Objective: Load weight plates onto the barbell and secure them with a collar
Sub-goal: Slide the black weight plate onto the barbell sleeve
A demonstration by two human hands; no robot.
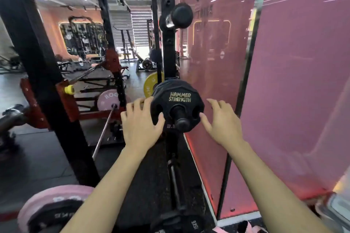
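Observation:
A small black Hammer Strength weight plate (178, 98) sits on a black peg (182, 119) that sticks out toward me from the black rack upright. My left hand (141, 121) lies at the plate's left edge with straight, spread fingers, and its thumb touches the plate's face. At the plate's right edge, my right hand (220, 124) is spread open, its thumb tip close to the plate and its fingers off it. The barbell's steel shaft (106, 128) runs away to the left of my left hand. No collar is in view.
A pink wall panel (293, 91) stands close on the right. Thick black rack uprights (47, 81) rise on the left. A pink Rogue plate (55, 208) lies at the bottom left, another pink plate (108, 100) and a yellow plate (150, 84) sit further back.

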